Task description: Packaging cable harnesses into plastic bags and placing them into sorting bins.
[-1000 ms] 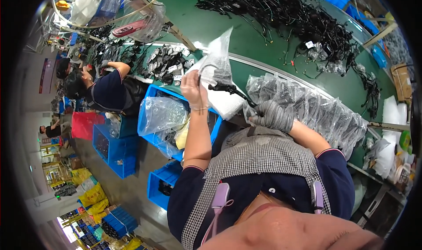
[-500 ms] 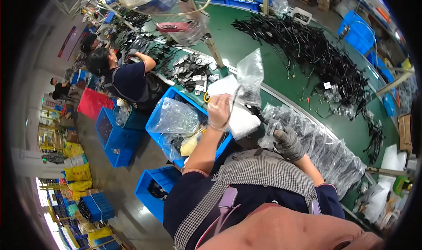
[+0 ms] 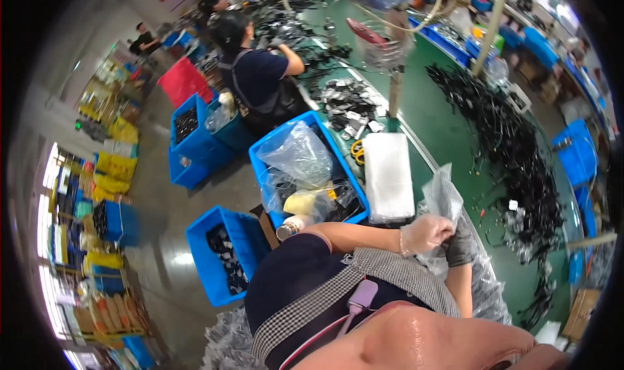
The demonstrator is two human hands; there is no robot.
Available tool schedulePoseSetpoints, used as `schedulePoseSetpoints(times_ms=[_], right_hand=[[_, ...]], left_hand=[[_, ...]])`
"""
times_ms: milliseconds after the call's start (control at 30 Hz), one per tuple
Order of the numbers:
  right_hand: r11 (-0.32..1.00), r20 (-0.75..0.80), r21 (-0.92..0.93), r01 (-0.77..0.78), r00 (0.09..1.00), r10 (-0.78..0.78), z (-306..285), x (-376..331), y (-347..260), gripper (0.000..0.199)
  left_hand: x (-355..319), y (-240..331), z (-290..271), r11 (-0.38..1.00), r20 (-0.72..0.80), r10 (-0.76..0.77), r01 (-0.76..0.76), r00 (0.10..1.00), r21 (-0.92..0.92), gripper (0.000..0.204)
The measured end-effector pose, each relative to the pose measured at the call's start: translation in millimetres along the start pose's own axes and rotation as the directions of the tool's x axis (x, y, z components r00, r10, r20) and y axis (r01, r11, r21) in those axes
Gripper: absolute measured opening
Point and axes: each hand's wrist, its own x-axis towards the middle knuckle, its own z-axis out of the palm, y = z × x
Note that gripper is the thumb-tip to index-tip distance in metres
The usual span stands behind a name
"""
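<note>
1. The left hand, in a translucent glove, held its fingers closed on the lower end of a clear bubble-wrap pouch.
2. The right hand, grey-gloved, was just beside it, partly hidden; its finger state could not be told.
3. The pouch rose above both hands, right of a white sheet stack.
</note>
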Motion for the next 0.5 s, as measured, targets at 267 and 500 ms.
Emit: schedulePoseSetpoints(times_ms=[267, 500], right_hand=[[-0.364, -0.18, -0.894, -0.26, 0.954, -0.24, 80, -35, -54, 0.021], [0.703, 0.411, -0.44, 0.558, 0.822, -0.395, -47, -27, 11, 0.051]], left_hand=[[43, 5, -6, 0.951, -0.016, -0.19, 0.18, 0.982, -0.25, 0.004], [56, 22, -18, 0.844, 0.037, -0.329, 0.312, 0.944, -0.437, 0.01]])
